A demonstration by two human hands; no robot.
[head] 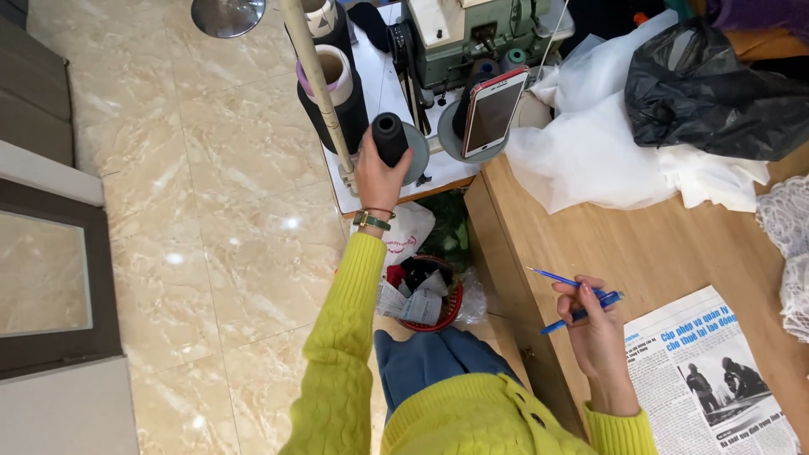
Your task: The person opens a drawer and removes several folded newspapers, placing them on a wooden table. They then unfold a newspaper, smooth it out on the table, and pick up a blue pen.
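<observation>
Scanning from largest to smallest, I log the wooden counter first, filling the frame from 3 to 5 o'clock. On it, at 1 o'clock, lies a heap of white fabric with a black plastic bag resting on top. If the heap is tugged, I judge the bag may slide off the edge.

At 12 o'clock stands the sewing machine on its white stand. A phone leans upright just beside it, and a knock from the reaching arm could tip it to the floor.

The left hand is at 11 o'clock, fingers clamped around the base of a black thread cone held upright over the stand edge. The arm is fully extended, so I judge the grip to be weak and a drop or a snagged thread possible. A red basket sits on the floor below.

The right hand is at 4 o'clock, fingers pinched together on blue pens over the counter beside a newspaper. Attention is on the cone, so I judge the pens may slip or mark the wood.
</observation>
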